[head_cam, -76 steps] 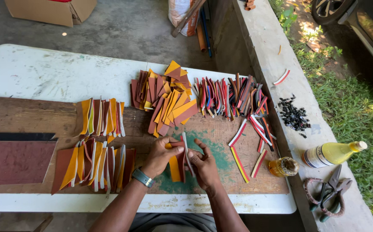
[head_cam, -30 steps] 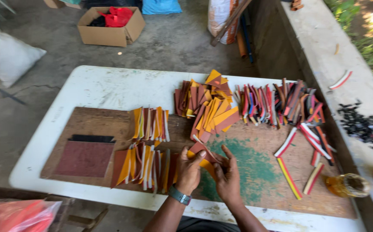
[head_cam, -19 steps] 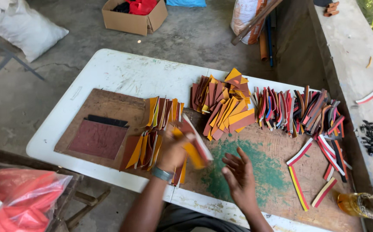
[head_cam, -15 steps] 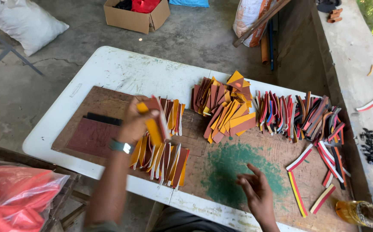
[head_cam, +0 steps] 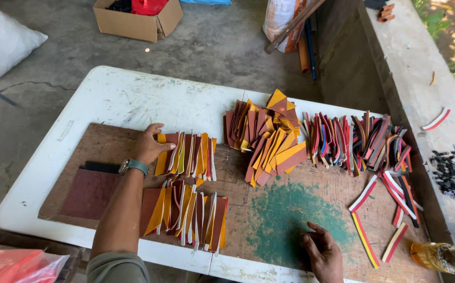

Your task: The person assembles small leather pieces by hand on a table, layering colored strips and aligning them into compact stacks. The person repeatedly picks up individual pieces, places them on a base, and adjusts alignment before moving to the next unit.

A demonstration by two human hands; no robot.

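Strips [head_cam: 185, 153], upper row, brown and yellow, fanned on edge on the board [head_cam: 269, 220], left of centre, just above the lower row.

Nearest: right hand [head_cam: 324, 254] flat on the green patch [head_cam: 290, 215], fingers loosely spread, gripping nothing. Looks like bracing, not working.

Lower row [head_cam: 185, 212]: same brown/yellow pieces, overlapped like roof tiles, leaning one way. Probably laid so for easy counting or picking one at a time.

Left hand [head_cam: 150, 145], watch [head_cam: 133, 166] on the wrist, at the left end of the upper row, thumb and fingers closed on the end piece. Placing or squaring it against the row; cannot tell which.

Left of both rows: dark red sheet [head_cam: 88, 192] lying flat, black strip [head_cam: 101, 167] along its top edge.

Further back, centre: loose pile [head_cam: 269, 136] of brown/yellow pieces, unsorted, overlapping at all angles. Right of it: multicolour strips [head_cam: 353, 141], red, white, black, bunched roughly upright. A few curved red/yellow/white ones [head_cam: 366, 220] loose near the right edge of the board. Bottle [head_cam: 437, 256] lying at the near right corner.

Board on a white table [head_cam: 117, 97]. Beyond: cardboard box [head_cam: 138, 18] and white sack [head_cam: 2, 39] on the concrete floor. Black bits [head_cam: 452, 178] on the ledge, right.
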